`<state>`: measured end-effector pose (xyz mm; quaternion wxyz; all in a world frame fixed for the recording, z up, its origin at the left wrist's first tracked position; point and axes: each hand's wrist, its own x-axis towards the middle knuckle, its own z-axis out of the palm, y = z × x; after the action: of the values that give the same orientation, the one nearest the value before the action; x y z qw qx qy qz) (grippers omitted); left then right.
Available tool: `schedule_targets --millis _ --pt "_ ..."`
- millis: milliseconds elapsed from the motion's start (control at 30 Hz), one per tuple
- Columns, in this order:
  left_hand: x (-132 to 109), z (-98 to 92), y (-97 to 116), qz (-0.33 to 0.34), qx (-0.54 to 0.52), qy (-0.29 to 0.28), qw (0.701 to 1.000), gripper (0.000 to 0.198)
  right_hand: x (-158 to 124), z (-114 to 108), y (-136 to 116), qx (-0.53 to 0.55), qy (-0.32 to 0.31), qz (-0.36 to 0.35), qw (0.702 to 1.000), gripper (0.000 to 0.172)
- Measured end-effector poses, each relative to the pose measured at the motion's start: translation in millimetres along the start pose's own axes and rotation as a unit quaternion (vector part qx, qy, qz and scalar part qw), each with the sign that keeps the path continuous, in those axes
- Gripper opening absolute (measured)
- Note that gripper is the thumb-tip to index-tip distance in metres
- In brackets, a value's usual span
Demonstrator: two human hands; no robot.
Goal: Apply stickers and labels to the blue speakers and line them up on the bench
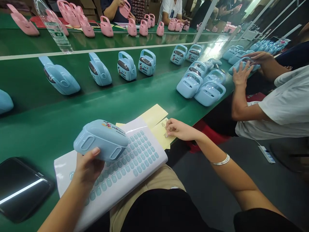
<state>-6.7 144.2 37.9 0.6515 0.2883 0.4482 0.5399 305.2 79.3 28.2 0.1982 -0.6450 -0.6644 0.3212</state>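
My left hand (pixel 89 167) is closed round a light blue portable speaker (pixel 100 137) with Mickey print, tilted so that two oval pads on its underside show. Beneath it lies a white sheet (pixel 65 166) bearing rows of small translucent blue oval pads (pixel 126 168), overhanging the table edge above my lap. My right hand (pixel 180 129), fingers pinched together, is over yellow label paper (pixel 159 129) with small dark print. Whatever sits between those fingertips is too small to make out.
Blue speakers (pixel 126 66) stand in a row on the green table (pixel 96 108); more lie at the right (pixel 189 84) near a co-worker's hands (pixel 242 74). A black phone (pixel 21 190) lies left. Beyond a white divider are a bottle (pixel 56 32) and pink speakers (pixel 106 26).
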Motion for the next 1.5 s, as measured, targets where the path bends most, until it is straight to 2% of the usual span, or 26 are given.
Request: schedule_targets --millis 100,333,400,500,567,633,733,833,900,967,1033,1100,1300,1400,1500 --pt "-0.5 2.7 4.2 -0.021 -0.015 0.03 0.999 0.093 1.4 2.0 -0.1 0.001 0.013 0.014 1.0 0.01" --pt "-2.0 4.0 3.8 -0.014 -0.034 0.027 0.999 0.098 -1.6 19.4 -6.8 0.004 0.05 0.023 0.998 0.012" --pt "-3.2 4.2 4.8 -0.013 -0.043 0.022 0.999 0.097 -2.5 15.9 -7.1 0.024 0.017 0.016 0.999 0.011" --pt "-5.5 4.4 7.7 -0.011 -0.059 0.015 0.998 0.092 -2.1 1.8 -3.5 0.066 -0.065 -0.006 0.996 0.009" --pt "-6.2 4.2 9.1 -0.008 -0.07 0.013 0.997 0.089 -1.8 -8.3 -1.0 0.096 -0.102 -0.02 0.99 0.016" --pt "-5.7 3.6 8.6 -0.011 -0.08 0.016 0.997 0.088 -1.7 -13.1 -3.7 0.123 -0.109 -0.029 0.986 0.029" --pt "-3.4 2.4 3.7 -0.016 -0.088 0.023 0.996 0.093 1.3 -1.8 -28.6 0.208 -0.039 -0.04 0.977 0.04" --pt "-1.0 0.9 -3.7 0.019 -0.092 0.02 0.995 0.096 11.9 29.9 -79.8 0.358 0.057 -0.065 0.93 0.038" --pt "0.1 -0.6 -7.5 0.053 -0.092 0.011 0.994 0.096 22.1 53.9 -119.1 0.409 0.083 -0.08 0.905 0.036" --pt "0.7 -2.5 -9.3 0.079 -0.094 0.009 0.992 0.095 32.5 73.5 -151.9 0.426 0.096 -0.075 0.896 0.036" --pt "0.9 -4.5 -9.4 0.1 -0.098 0.012 0.99 0.096 41.2 86.6 -172.4 0.429 0.097 -0.063 0.896 0.037" --pt "0.7 -6.1 -8.7 0.11 -0.098 0.016 0.989 0.097 47.4 93.7 -180.1 0.417 0.097 -0.053 0.902 0.035" --pt "0.0 -10.2 -8.8 0.122 -0.079 0.017 0.989 0.099 55.5 102.8 -175.5 0.357 0.123 -0.061 0.924 0.016" --pt "0.9 -10.9 -9.2 0.122 -0.068 0.035 0.99 0.093 55.8 114.2 -178.9 0.302 0.199 -0.082 0.929 0.012" --pt "2.1 -10.4 -8.0 0.113 -0.066 0.045 0.99 0.085 55.2 124.9 -181.6 0.267 0.279 -0.12 0.915 0.009"
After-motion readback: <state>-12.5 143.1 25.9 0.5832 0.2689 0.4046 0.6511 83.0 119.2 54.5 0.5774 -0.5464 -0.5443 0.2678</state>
